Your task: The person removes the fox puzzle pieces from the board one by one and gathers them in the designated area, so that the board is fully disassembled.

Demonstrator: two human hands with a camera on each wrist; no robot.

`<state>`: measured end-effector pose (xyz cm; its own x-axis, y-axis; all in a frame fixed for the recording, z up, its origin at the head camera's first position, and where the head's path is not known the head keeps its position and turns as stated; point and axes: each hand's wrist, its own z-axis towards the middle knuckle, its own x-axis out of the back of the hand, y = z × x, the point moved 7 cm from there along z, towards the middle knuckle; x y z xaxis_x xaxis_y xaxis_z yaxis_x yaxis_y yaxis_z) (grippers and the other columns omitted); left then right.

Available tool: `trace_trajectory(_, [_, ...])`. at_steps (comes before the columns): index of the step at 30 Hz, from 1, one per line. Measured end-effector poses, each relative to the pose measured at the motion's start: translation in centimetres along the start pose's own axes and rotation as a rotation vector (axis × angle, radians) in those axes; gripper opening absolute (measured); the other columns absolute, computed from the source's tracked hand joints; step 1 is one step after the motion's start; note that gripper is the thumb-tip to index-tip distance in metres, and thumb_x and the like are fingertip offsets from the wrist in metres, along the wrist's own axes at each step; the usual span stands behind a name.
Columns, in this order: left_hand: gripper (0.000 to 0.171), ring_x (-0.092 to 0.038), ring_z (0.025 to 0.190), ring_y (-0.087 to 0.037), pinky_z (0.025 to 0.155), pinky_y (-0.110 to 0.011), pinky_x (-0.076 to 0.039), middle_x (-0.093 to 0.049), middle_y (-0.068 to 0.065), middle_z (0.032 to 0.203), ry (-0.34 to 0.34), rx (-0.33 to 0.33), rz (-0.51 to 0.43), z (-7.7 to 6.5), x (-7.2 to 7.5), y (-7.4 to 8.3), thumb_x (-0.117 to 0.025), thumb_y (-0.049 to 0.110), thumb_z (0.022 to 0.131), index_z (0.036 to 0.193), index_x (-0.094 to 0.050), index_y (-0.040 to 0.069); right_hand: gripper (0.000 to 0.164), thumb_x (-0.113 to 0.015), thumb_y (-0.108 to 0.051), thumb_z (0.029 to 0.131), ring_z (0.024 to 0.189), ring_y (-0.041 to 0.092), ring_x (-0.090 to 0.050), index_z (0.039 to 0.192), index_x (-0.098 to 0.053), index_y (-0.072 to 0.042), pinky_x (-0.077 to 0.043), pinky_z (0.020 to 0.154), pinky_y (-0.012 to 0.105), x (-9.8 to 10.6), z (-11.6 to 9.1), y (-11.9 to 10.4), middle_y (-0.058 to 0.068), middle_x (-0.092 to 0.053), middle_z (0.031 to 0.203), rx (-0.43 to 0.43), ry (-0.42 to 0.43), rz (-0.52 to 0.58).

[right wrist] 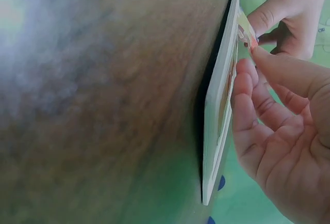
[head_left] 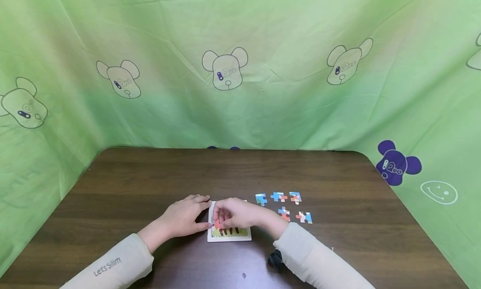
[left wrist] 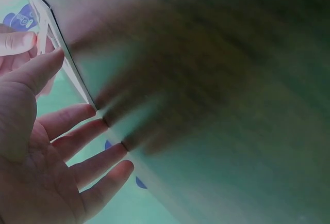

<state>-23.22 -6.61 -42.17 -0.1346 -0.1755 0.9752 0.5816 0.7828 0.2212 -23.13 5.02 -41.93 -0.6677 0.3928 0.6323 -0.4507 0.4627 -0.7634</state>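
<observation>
A white-framed jigsaw tray (head_left: pixel 229 239) lies on the table, with part of a picture in green, red and brown along its near side. My left hand (head_left: pixel 184 217) is at the tray's left edge, its fingers spread and fairly straight, thumb and fingertips right at the frame in the left wrist view. Over the tray, my right hand (head_left: pixel 237 213) pinches a jigsaw piece (right wrist: pixel 247 29) by its edge between thumb and fingers. That piece is tilted up from the tray in the right wrist view. The right hand hides the tray's far part in the head view.
To the right of the tray lie several loose jigsaw pieces (head_left: pixel 284 214) in blue, red and white. A black rounded object (head_left: pixel 275 259) shows beside the right sleeve (head_left: pixel 319 255). The brown wooden table (head_left: pixel 150 172) ends at a green printed curtain (head_left: pixel 263 113).
</observation>
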Motion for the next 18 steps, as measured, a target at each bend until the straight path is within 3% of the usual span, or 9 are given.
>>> trace_trajectory(18, [0.056,-0.056,0.13,-0.035,0.098,-0.049,-0.052,-0.059,-0.013,0.14,0.029,-0.026,0.009,-0.2,0.35,0.16,-0.072,0.04,0.085,0.13,-0.065,0.008,0.017,-0.058,0.014,0.084,0.066,0.002,-0.056,0.094,-0.06,0.001,-0.052,0.06,0.019,0.09,-0.29,-0.23,0.005,-0.062,0.078,0.015,0.004,0.143])
